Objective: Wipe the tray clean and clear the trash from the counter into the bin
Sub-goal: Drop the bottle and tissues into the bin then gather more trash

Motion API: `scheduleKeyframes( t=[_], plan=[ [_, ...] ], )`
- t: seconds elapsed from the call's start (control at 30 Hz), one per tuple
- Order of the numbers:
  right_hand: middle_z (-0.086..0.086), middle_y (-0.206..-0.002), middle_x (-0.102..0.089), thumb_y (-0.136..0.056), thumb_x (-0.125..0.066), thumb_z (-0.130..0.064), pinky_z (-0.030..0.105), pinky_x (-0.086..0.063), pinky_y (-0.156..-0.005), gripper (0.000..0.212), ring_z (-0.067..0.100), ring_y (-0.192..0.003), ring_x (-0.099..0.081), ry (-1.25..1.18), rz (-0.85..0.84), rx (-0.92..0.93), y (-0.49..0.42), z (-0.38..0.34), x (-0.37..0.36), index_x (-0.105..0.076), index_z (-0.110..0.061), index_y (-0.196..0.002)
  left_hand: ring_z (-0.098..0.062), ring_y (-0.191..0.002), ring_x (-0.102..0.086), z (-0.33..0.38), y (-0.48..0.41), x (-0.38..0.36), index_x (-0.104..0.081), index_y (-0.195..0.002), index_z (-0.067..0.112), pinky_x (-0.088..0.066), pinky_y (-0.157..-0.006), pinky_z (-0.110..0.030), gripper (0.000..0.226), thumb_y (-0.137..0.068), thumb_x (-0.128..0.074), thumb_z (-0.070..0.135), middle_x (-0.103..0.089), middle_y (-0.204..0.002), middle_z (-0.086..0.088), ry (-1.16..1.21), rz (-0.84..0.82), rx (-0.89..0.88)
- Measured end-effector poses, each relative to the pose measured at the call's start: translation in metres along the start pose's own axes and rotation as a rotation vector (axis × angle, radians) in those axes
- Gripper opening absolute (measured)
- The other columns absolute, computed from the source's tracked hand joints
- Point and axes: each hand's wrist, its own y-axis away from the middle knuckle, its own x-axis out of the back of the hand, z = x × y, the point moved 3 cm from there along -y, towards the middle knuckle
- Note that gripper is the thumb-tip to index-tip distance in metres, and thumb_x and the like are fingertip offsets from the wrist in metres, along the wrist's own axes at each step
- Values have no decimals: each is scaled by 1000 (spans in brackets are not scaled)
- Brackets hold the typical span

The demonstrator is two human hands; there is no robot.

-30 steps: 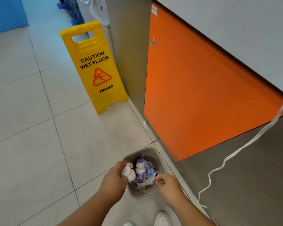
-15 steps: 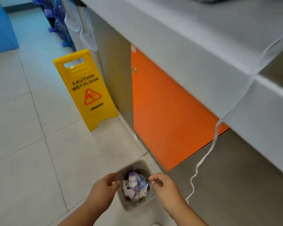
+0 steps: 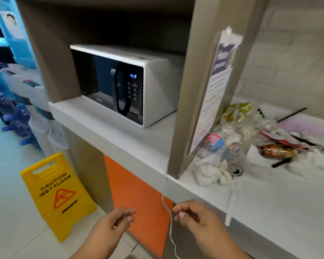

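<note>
Head view: both hands hang low in front of the counter [image 3: 269,202]. The left hand [image 3: 116,223] is loosely curled with nothing in it, and so is the right hand [image 3: 196,219]. A white cord [image 3: 169,221] dangles just beside the right fingertips [image 3: 176,209]; whether they touch it, I cannot tell. The bin is out of shot.

The trash is heaped on the counter to the right of the post: tissues [image 3: 209,174] nearest the edge, a can [image 3: 234,165] on its side against them, a bottle [image 3: 213,141] behind and a brown wrapper [image 3: 279,151] further right. A pale purple patch [image 3: 307,126] at the back may be the tray, but it is too blurred to call.

So it looks like another load. The smart play is to go for the near cluster first. The right hand could take the can and turn its mouth up in case dregs remain, while the left bunches the tissues into one wad. Steer clear of the cord on the way up, and do not drag the loose straws [image 3: 281,162] off the edge.
</note>
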Motion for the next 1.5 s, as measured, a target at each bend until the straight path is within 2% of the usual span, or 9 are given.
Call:
scheduleKeyframes(
  t=[0.17, 0.37, 0.67, 0.87, 1.03, 1.17, 1.23, 1.37, 1.5],
  plan=[
    [-3, -83, -72, -89, -61, -9, 32, -54, -85, 30, 12, -85, -67, -8, 206, -17, 28, -21, 58, -71, -37, -82, 1, -87, -66, 80, -4, -25, -64, -92, 42, -50, -80, -16, 21, -90, -61, 21, -72, -88, 16, -50, -94, -207],
    [-5, -86, -71, -89, -60, -9, 36, -54, -87, 26, 7, -83, -67, -11, 346, -80, 39, -20, 119, -72, -30, -81, 7, -97, -59, 140, -7, -62, -66, -98, 41, -45, -78, -10, 15, -91, -57, 30, -69, -99, 18, -104, -185, -327],
    [-12, -98, -64, -89, -62, -14, 10, -46, -72, 22, -4, -85, -58, 206, 234, -41, 12, -3, 181, -69, -34, -82, 17, -96, -51, 186, -28, -116, -64, -98, 42, -43, -75, -4, 16, -91, -57, 29, -63, -100, 22, -169, -91, -397],
    [-16, -104, -56, -89, -60, -12, 5, -39, -76, 24, -4, -92, -55, 351, 235, 61, -16, 22, 226, -63, -36, -87, 14, -95, -52, 213, -48, -145, -64, -93, 42, -41, -72, -4, 21, -90, -59, 22, -61, -94, 24, -203, 4, -430],
    [-14, -130, -37, -87, -63, -23, 22, -31, -95, 42, 10, -118, -33, 717, 297, 220, -43, 43, 258, -53, -38, -125, 10, -92, -54, 226, -56, -167, -68, -94, 37, -44, -76, -11, 20, -90, -59, 20, -62, -93, 22, -186, 74, -424],
    [-16, -155, -9, -85, -50, -60, 44, -27, -111, 76, 16, -143, -11, 931, 158, 61, -70, 56, 268, -12, -40, -147, 7, -95, -54, 237, -56, -187, -69, -94, 36, -41, -78, -10, 21, -90, -58, 19, -62, -93, 24, -204, 92, -438],
    [-14, -154, -18, -81, -49, -67, 50, -23, -111, 86, 15, -143, -11, 1010, 120, -25, -80, 62, 268, -5, -36, -149, 6, -95, -56, 242, -55, -196, -68, -95, 37, -39, -78, -6, 22, -91, -57, 19, -60, -96, 25, -207, 97, -424],
    [-12, -130, -50, -88, -50, -45, 41, -27, -106, 48, 15, -128, -34, 922, 231, -14, -82, 69, 272, -38, -37, -134, 8, -98, -54, 252, -59, -204, -68, -96, 36, -39, -80, -7, 20, -91, -56, 22, -59, -99, 25, -225, 107, -403],
    [-5, -105, -58, -88, -55, -14, 20, -40, -81, 23, 14, -99, -49, 578, 310, 86, -75, 72, 288, -59, -35, -99, 8, -102, -51, 258, -69, -211, -65, -92, 43, -44, -87, -18, 23, -89, -59, 21, -57, -101, 28, -191, 139, -400]
  ],
)
